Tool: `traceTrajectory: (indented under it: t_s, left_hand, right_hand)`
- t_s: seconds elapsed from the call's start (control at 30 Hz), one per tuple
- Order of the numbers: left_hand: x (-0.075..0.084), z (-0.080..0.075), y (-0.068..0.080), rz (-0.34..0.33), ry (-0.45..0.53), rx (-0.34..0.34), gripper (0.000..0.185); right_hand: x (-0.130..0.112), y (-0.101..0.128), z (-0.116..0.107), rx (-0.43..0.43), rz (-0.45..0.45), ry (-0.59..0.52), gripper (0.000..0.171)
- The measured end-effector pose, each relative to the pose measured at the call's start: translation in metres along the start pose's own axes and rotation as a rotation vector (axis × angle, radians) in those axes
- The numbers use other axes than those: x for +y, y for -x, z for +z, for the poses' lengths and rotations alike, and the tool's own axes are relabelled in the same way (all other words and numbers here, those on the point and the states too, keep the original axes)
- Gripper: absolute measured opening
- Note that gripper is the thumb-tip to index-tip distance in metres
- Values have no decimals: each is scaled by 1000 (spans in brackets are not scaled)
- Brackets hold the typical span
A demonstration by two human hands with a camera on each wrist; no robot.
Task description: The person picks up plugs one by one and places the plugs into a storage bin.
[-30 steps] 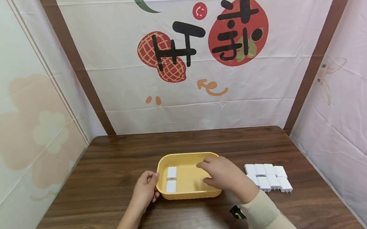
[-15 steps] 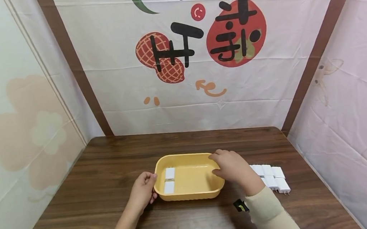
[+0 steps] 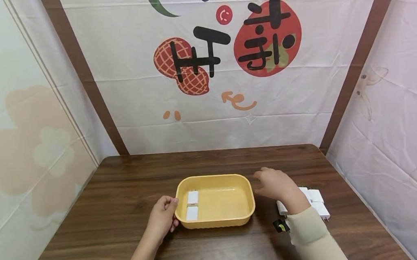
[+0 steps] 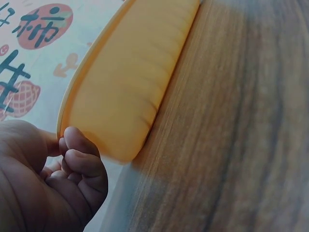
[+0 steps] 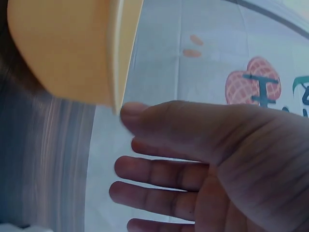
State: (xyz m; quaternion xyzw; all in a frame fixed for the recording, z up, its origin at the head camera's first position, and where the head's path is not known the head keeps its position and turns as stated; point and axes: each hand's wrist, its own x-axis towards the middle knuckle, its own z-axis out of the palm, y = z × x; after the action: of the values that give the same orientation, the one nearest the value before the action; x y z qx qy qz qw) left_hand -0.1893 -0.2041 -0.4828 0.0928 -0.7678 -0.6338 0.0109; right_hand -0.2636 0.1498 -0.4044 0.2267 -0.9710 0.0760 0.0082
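- The yellow tray (image 3: 215,221) sits in the middle of the worktop (image 3: 125,193), its long axis running left to right, open side up.
- Two white chargers (image 3: 192,204) lie flat in the tray's left end, one behind the other, prongs pointing away from the person.
- The left hand (image 3: 162,217) grips the tray's left rim; in the left wrist view its fingers (image 4: 79,159) are curled against the outside wall.
- The right hand (image 3: 277,185) hovers just right of the tray, above the worktop, holding nothing; the right wrist view shows its fingers (image 5: 159,171) spread and fairly straight.
- A cluster of more white chargers (image 3: 315,201) lies on the worktop right of the tray, partly hidden by the right hand and sleeve; their prongs point toward the person.
- A small black item (image 3: 280,225) lies by the right sleeve; I cannot tell what it is.
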Motion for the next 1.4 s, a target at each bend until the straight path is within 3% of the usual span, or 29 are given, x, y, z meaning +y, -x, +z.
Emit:
traceTrajectory:
  t_s: [0.2, 0.7, 1.4]
  left_hand:
    - [-2, 1, 1, -4, 5, -1, 30]
    - [-2, -1, 1, -5, -2, -4, 31]
    - [-1, -1, -3, -24, -18, 4, 29]
  right_hand:
    - [21, 1, 3, -94, 76, -35, 40]
    - [52, 2, 10, -181, 125, -143, 43]
    - [73, 6, 17, -211, 159, -197, 46]
